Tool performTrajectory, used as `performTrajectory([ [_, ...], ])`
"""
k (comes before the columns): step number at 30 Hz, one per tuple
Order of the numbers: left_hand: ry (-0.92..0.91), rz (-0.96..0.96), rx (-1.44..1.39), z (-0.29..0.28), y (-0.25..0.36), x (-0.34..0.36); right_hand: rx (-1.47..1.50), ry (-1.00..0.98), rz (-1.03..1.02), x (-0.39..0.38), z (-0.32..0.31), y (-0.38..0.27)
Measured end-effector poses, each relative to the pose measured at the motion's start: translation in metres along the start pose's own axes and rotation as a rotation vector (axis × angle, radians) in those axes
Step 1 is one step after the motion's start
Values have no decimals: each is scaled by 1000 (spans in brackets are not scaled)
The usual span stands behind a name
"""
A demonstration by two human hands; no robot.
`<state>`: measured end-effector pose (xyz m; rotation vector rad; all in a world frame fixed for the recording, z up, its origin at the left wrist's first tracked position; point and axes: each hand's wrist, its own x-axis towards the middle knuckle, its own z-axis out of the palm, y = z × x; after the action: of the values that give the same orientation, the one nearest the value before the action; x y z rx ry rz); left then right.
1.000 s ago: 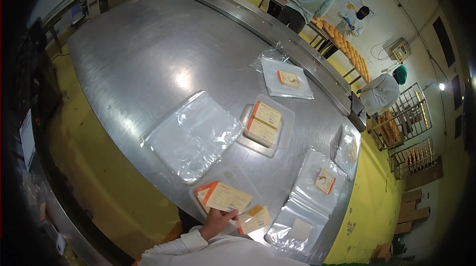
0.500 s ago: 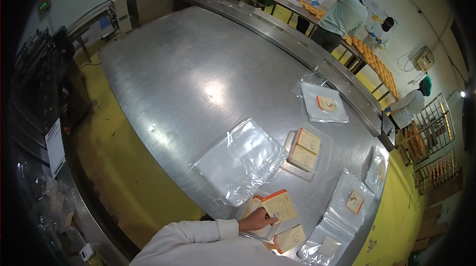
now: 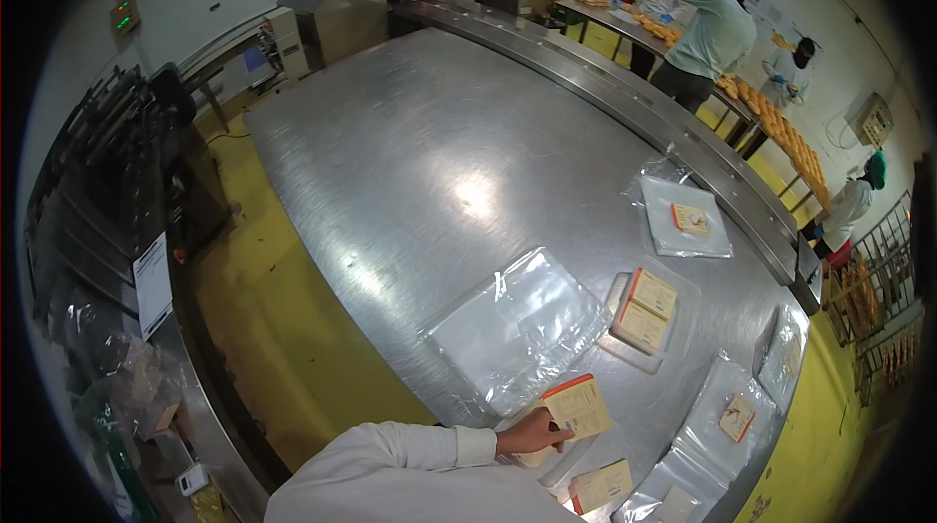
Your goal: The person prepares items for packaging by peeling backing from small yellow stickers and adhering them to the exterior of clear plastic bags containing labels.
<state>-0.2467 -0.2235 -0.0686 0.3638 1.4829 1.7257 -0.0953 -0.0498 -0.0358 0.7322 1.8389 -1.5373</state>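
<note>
At the near edge of the steel table (image 3: 390, 152), my left hand (image 3: 530, 432) closes on a cream printed card with an orange edge (image 3: 584, 406), its thumb on the printed side. Beneath the hand, partly hidden, are more cream cards and a clear plastic tray (image 3: 556, 469). A similar card (image 3: 600, 487) lies just to the right, close to my sleeve. Beyond the hand is a stack of clear plastic bags (image 3: 517, 328). Two cream card piles (image 3: 646, 310) sit in another clear tray, farther off to the right. My right hand is not in view.
More clear bags with a card (image 3: 737, 417) on top lie along the right edge; another bag stack (image 3: 684, 221) lies near the metal rail (image 3: 586, 84). Several co-workers stand beyond it by a table with bread loaves (image 3: 781, 128). A dark machine (image 3: 107, 181) stands left.
The view has shifted, so everything sits farther right and slightly lower. My left hand keeps its hold on the card, which now covers more of the cards under it.
</note>
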Motion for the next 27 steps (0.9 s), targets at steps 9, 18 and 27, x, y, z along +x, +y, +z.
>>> performTrajectory([
  [9, 95, 91, -186, 8, 39, -12, -113, -85, 10, -24, -17, 4],
  [18, 193, 267, -292, 35, 62, -27, 310, 329, -574, -37, 12, -83],
  [27, 179, 206, -281, 53, 33, -22, 546, 481, -653, -23, 44, -91],
])
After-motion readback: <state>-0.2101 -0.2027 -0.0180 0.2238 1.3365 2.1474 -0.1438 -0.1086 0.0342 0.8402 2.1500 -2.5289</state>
